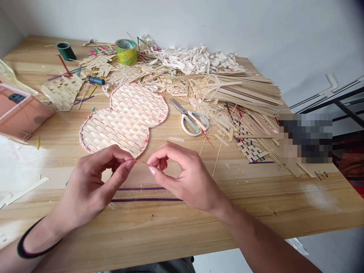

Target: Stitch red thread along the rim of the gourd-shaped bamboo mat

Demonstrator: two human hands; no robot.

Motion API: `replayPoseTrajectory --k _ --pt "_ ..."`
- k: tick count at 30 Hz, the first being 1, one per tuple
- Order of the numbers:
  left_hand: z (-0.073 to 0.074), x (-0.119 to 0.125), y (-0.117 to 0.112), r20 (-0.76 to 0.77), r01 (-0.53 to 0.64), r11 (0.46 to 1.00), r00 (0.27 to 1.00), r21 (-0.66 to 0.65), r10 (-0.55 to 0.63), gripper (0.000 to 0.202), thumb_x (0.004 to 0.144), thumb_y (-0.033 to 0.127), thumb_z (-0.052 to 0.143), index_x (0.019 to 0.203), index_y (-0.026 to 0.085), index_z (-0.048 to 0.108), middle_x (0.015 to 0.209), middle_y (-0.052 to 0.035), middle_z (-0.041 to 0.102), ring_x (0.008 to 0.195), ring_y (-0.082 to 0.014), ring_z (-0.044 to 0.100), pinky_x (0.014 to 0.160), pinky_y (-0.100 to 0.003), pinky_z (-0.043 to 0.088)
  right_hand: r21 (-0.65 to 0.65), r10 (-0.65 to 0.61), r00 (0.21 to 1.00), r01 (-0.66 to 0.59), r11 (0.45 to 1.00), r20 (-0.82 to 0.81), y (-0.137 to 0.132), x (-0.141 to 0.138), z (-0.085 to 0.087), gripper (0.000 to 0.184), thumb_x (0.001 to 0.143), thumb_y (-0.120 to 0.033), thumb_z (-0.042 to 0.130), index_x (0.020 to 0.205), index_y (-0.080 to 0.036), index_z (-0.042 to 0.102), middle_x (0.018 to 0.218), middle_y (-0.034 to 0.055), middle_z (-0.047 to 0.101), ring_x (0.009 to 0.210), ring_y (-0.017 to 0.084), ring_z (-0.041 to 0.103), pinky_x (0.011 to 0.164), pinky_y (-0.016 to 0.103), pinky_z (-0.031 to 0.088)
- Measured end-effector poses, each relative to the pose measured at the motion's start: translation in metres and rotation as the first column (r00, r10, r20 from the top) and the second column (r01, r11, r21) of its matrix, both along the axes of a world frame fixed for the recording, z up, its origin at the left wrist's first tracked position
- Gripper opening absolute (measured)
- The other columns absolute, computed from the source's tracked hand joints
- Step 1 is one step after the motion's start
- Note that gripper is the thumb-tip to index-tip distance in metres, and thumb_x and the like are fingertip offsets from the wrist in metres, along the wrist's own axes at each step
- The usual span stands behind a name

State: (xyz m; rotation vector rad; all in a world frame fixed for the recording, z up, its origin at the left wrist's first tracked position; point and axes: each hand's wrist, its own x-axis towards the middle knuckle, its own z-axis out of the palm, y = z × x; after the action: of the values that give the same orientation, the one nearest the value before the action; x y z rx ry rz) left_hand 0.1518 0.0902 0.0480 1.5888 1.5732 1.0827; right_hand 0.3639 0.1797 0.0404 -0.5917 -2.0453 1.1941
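My left hand [96,182] and my right hand [182,174] face each other low over the table, each with thumb and forefinger pinched. Between the fingertips runs a short piece of thin reddish thread [141,162], its ends hidden in the two pinches. Just beyond my hands lies a gourd-shaped woven mat [122,121] of pale flat strips, its edge bound with pink and white cord. Scissors [195,120] with white handles rest to the right of the mat, blades slightly apart. Purple strips [148,200] lie on the wood below my hands.
Cut strips and a pile of white ribbon scraps [196,58] cover the back. Yellow-green tape [126,52] and a dark green spool [66,51] stand there. At left is a pink box [22,110]; at right, a bundle of long strips [247,91] and a black metal rack [344,110].
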Motion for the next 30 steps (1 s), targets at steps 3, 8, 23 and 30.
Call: replayPoseTrajectory --k 3,8,23,30 --pt "0.0001 0.0002 0.0002 0.008 0.010 1.000 1.000 0.000 -0.010 0.016 0.104 0.036 0.064 0.098 0.023 0.074 0.086 -0.0025 0.073 0.075 -0.0159 0.064 0.063 -0.029 0.048 0.035 -0.006 1.000 0.006 0.999 0.009 -0.0008 0.0000 -0.0005 0.018 0.093 -0.003 0.065 0.096 -0.020 0.068 0.092 0.0000 0.071 0.083 0.013 0.065 0.078 0.028 0.057" --pt "0.0016 0.0020 -0.0008 -0.013 -0.029 0.998 1.000 -0.061 0.029 0.018 0.103 0.041 0.061 0.097 0.030 0.073 0.087 -0.0044 0.073 0.077 -0.0218 0.063 0.065 -0.038 0.050 0.020 0.009 1.000 -0.009 1.000 0.007 -0.0010 0.0006 -0.0013 0.017 0.093 -0.004 0.066 0.097 -0.020 0.069 0.093 0.0003 0.072 0.083 0.013 0.065 0.078 0.028 0.057" --pt "0.0022 0.0015 -0.0008 -0.016 -0.025 0.997 1.000 -0.069 0.024 0.016 0.103 0.043 0.060 0.096 0.034 0.072 0.088 -0.0029 0.073 0.078 -0.0232 0.065 0.066 -0.041 0.049 -0.075 0.034 0.999 -0.032 0.997 0.022 -0.0004 0.0012 0.0015 0.014 0.095 -0.006 0.066 0.096 -0.020 0.069 0.094 0.0008 0.072 0.083 0.013 0.065 0.080 0.029 0.058" --pt "0.0034 0.0037 -0.0001 -0.026 -0.046 0.994 0.999 -0.094 0.043 0.018 0.100 0.046 0.061 0.093 0.035 0.072 0.085 -0.0046 0.074 0.076 -0.0243 0.064 0.065 -0.043 0.049 -0.068 0.028 0.999 -0.027 0.997 0.022 0.0001 0.0011 0.0006 0.015 0.093 -0.005 0.066 0.096 -0.020 0.069 0.094 0.0006 0.072 0.081 0.013 0.064 0.079 0.029 0.058"
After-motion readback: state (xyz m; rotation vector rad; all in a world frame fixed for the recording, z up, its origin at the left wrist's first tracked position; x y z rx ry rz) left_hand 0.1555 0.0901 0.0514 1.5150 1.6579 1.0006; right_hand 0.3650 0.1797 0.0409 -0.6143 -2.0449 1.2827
